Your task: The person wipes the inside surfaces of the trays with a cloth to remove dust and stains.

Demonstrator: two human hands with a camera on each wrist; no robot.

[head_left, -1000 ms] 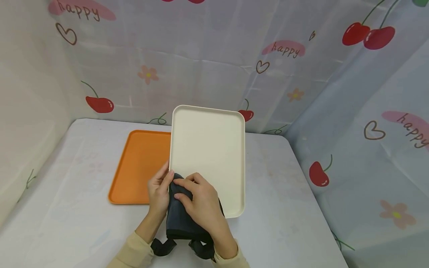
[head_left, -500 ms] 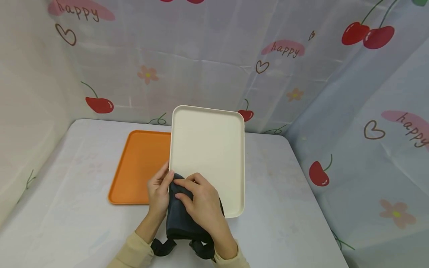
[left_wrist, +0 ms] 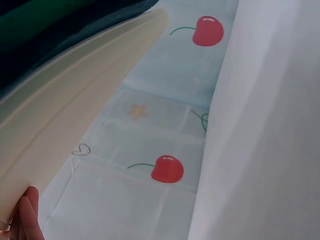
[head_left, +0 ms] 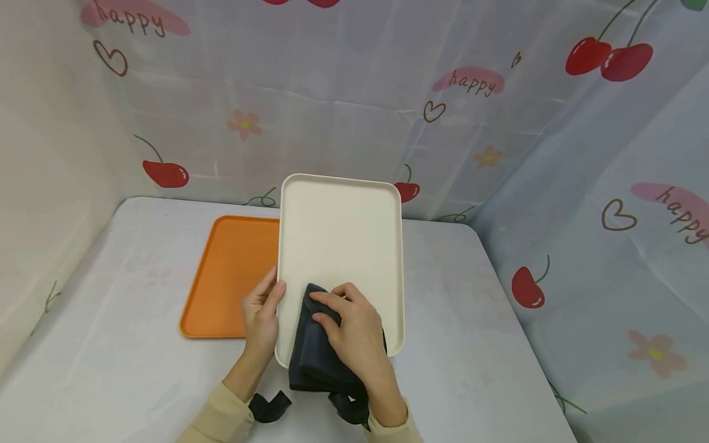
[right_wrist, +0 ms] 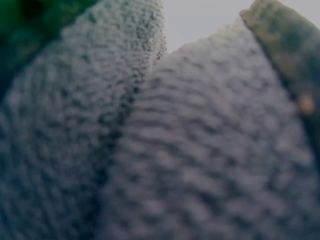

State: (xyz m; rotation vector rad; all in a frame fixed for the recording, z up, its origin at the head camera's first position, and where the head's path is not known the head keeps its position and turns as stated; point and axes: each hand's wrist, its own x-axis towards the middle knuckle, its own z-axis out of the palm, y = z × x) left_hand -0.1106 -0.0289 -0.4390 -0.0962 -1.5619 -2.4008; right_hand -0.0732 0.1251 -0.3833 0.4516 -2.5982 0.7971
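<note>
My left hand (head_left: 261, 317) grips the left edge of a cream rectangular tray (head_left: 340, 234), thumb on the rim; the tray is held tilted up. In the left wrist view fingertips (left_wrist: 31, 210) show at the underside of the tray (left_wrist: 60, 120). With bent fingers and thumb, my right hand (head_left: 354, 335) holds a dark blue-grey folded cloth (head_left: 312, 354) against the tray's lower part. Its palm side is hidden. Blurred, textured cloth (right_wrist: 200, 150) fills most of the right wrist view.
An orange rectangular tray (head_left: 229, 277) lies on the white-covered table (head_left: 460, 320), partly behind the cream tray. Black wrist straps (head_left: 269, 407) show at both wrists. Behind the table and to its right hang curtains (head_left: 332, 92) printed with cherries.
My right hand and the dark cloth have moved right across the cream tray, away from its left edge. The tray has shifted slightly left. The left hand has barely moved.
</note>
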